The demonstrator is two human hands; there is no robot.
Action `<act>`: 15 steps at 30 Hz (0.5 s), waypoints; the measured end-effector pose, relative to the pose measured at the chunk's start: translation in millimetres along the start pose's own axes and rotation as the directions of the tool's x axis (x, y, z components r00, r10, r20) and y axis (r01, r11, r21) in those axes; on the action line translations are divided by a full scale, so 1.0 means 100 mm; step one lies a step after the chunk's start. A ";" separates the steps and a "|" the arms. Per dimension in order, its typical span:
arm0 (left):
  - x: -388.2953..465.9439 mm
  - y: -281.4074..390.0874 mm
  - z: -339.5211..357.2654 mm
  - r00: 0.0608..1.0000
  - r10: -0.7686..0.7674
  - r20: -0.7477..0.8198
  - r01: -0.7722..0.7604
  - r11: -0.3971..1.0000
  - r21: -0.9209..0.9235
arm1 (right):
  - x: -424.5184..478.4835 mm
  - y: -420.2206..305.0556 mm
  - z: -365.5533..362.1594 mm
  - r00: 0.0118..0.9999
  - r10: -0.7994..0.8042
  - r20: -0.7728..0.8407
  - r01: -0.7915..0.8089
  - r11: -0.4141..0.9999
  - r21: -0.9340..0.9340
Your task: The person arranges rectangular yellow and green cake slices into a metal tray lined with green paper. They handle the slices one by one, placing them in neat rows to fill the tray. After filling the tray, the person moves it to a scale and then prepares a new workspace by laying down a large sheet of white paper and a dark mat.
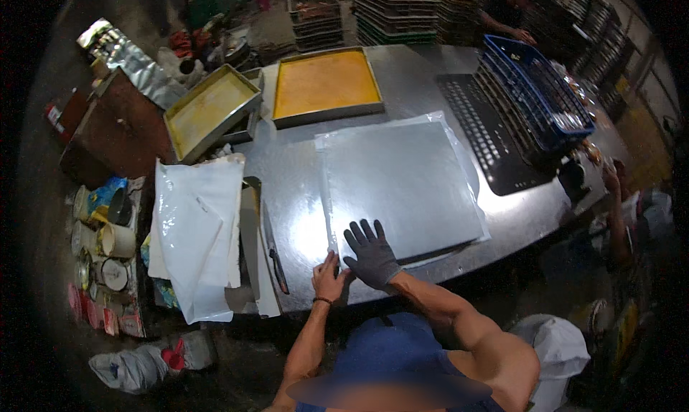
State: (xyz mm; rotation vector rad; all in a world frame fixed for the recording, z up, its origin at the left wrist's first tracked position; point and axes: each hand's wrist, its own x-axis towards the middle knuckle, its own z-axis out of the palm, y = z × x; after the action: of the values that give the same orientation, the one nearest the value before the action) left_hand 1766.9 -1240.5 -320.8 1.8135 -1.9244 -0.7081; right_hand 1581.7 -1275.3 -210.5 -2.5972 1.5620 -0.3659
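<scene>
A flat grey rectangular panel or upturned tray (403, 180) lies before me, with clear film (326, 196) showing around its edges. My right hand (372, 256), in a dark grey glove, rests on its near left corner with fingers spread. My left hand (327, 280) is bare and touches the film at that same corner; whether film is pinched between its fingers cannot be told. A knife (278, 269) with a dark handle lies to the left of my left hand. Left of the knife, white sheets (188, 223) are stacked and partly folded over.
At the back of the metal table (293, 159) stands a shallow tray with an orange-yellow layer (325, 83). Another yellowish tray (212, 110) leans left of it. Blue crates (538, 89) rest on a black perforated mat (468, 121). Other people's hands (522, 36) show at the right.
</scene>
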 end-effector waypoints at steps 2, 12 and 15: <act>-0.01 0.01 0.00 1.000 -0.010 0.009 0.010 1.000 -0.007 | 0.01 0.05 0.08 0.998 0.058 0.032 -0.056 0.997 -0.058; 0.00 -0.12 -0.02 0.993 0.121 0.019 -0.120 0.992 -0.048 | -0.32 0.74 -0.25 0.956 0.284 -0.072 -0.285 0.958 -0.009; 0.00 0.04 -0.13 0.996 0.051 0.070 -0.051 0.999 -0.006 | -0.51 1.15 -0.27 0.940 0.316 -0.128 -0.329 0.940 -0.094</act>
State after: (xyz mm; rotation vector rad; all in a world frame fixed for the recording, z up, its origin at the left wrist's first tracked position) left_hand 1771.7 -1241.8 -308.6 1.7522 -2.0044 -0.7682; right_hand 1453.9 -1283.7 -215.2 -2.3695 2.0635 -0.4069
